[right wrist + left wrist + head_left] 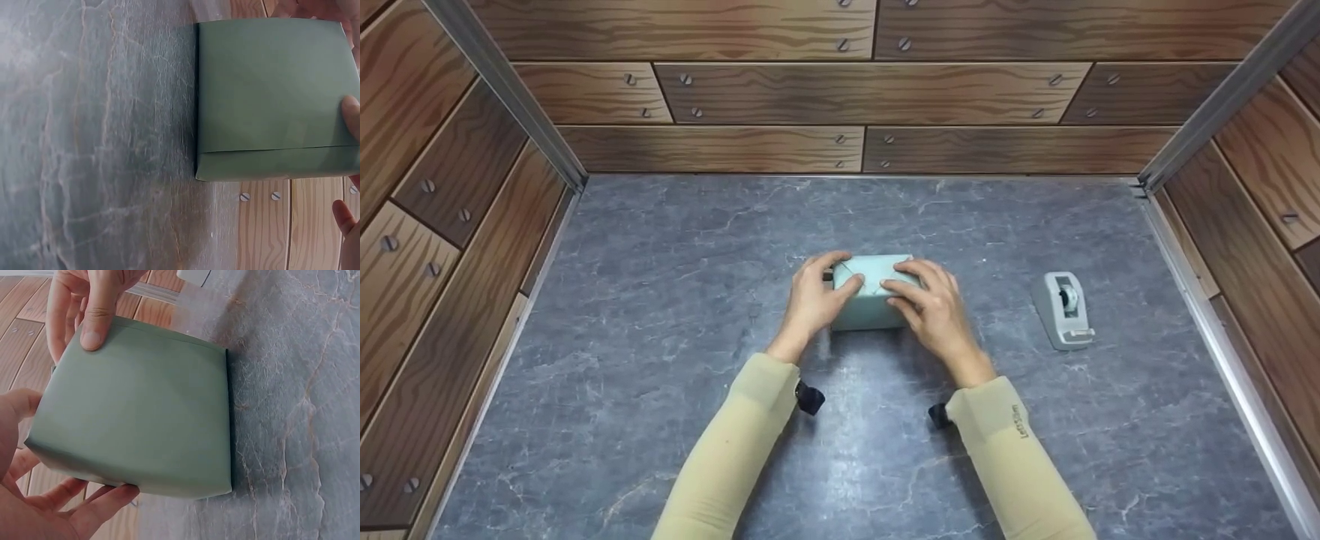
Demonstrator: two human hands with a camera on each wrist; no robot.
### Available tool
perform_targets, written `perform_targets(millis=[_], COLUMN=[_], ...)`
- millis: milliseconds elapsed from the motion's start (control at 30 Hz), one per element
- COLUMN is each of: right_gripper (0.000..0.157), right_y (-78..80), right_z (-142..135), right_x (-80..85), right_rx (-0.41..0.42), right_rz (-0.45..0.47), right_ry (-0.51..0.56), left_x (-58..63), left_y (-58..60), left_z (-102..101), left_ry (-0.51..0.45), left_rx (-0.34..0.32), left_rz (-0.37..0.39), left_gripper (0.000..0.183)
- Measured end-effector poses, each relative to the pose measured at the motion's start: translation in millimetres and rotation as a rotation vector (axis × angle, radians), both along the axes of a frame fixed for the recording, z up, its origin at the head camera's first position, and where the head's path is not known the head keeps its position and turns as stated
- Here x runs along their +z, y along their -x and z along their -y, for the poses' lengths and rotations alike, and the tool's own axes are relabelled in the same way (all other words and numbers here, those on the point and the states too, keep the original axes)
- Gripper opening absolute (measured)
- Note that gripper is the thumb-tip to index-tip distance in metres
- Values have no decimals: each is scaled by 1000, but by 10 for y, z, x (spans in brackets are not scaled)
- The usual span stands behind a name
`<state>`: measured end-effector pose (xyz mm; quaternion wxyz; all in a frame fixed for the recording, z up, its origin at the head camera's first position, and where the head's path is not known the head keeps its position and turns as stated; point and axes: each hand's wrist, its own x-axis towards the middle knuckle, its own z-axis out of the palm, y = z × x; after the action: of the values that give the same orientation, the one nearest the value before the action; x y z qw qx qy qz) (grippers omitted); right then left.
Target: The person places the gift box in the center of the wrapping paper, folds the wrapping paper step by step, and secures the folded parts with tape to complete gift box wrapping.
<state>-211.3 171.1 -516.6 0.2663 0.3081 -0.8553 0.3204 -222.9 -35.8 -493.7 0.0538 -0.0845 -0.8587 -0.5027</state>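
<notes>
A box wrapped in pale green paper [870,311] stands on the grey marbled surface, between both hands. My left hand [814,292] grips its left side, with the thumb on the top face. My right hand [934,304] holds the right side; its fingers lie over the top and its thumb is against the near face. In the left wrist view, the smooth near face of the wrapped box [140,405] shows, with left fingers [107,506] along one side. The right wrist view shows a straight paper seam across the wrapped box [275,90].
A grey tape dispenser [1065,311] with a roll in it stands to the right of the hands. Wood-patterned walls [870,94] enclose the marbled surface [660,247] at the back and both sides, with metal strips [1222,360] along the edges.
</notes>
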Motion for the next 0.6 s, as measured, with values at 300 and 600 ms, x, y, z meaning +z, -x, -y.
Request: perform_targets(millis=[300, 600], right_gripper=[28, 28], right_y=[3, -17], right_z=[-1, 0], right_x=[-3, -9], right_rx=[-2, -14], right_rz=[6, 25], right_ry=[23, 49], left_x=[-11, -30], left_y=[4, 3], left_z=[9, 22], left_ry=[-32, -52], left_rx=[33, 13], left_rz=[-2, -8], left_gripper=[39, 44])
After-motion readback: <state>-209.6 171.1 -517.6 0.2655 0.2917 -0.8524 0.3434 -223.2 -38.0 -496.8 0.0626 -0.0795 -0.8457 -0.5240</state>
